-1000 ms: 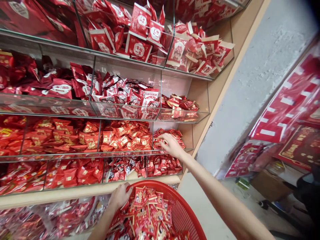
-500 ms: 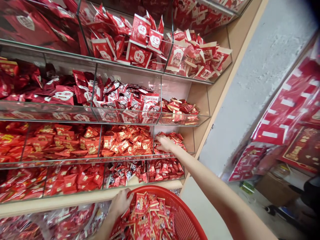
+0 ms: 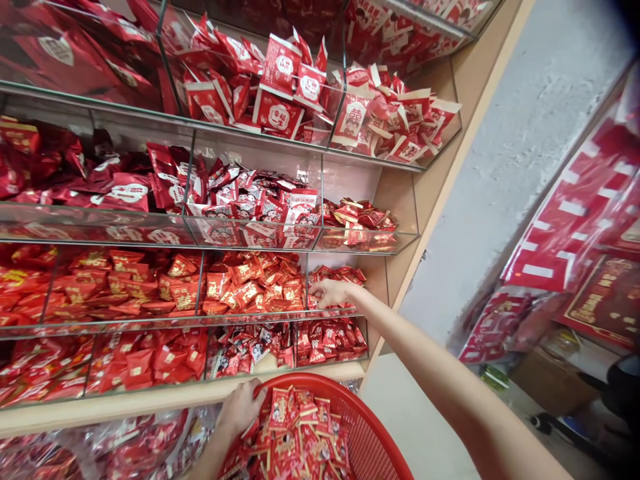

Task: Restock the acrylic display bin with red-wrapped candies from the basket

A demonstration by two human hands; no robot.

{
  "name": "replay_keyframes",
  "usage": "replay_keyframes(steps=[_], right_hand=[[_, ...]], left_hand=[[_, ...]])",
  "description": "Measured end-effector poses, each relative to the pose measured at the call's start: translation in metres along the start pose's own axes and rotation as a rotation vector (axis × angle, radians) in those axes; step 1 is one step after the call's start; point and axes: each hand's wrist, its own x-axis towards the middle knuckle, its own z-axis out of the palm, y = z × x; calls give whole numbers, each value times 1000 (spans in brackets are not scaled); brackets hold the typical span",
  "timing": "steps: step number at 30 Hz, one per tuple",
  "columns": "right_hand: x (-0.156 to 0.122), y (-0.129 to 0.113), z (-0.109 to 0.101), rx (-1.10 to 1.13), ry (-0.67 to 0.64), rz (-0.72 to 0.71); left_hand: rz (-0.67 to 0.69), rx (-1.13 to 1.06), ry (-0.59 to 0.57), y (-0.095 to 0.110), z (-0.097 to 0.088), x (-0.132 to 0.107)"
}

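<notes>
My left hand (image 3: 241,408) grips the rim of a red plastic basket (image 3: 377,427), which stands low in front of the shelves. Small red candy packets (image 3: 300,430) with cream edges are heaped inside it. Higher up, my right hand (image 3: 331,293) reaches into the rightmost compartment of a shelf, its fingers stretched leftward and slightly bent. Red packets (image 3: 345,273) lie just behind and beneath that hand. I see no packet held in it. The forearm crosses the compartment's clear front edge.
Clear dividers split the shelves, which hold many red packets, among them gold-printed ones (image 3: 247,283) left of my right hand. A wooden side panel (image 3: 440,173) bounds the shelves on the right. Beyond it are a grey wall (image 3: 480,153), hanging red packaging (image 3: 550,233) and a cardboard box (image 3: 545,377).
My right hand has shifted slightly down and toward the compartment's front, and more packets show behind it. My left hand and the basket stay in place.
</notes>
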Motion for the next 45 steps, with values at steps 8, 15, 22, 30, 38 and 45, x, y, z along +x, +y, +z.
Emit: replay_keyframes(steps=[8,15,22,30,38,45], right_hand=[[2,-5,-2,-166,-58,33],[1,-7,-5,-138,-78,43],[-4,-7,-7,-70,-60,46],[-16,0,-33,-5,101,21],[0,-8,-25,-253,120,56],[0,-7,-5,-451,78,49]], left_hand=[[22,4,19,-3,2,1],[6,12,18,-4,4,2],[19,6,31,-7,6,3],[13,5,23,-3,5,3],[13,6,27,-1,3,1],[8,24,23,-4,2,1]])
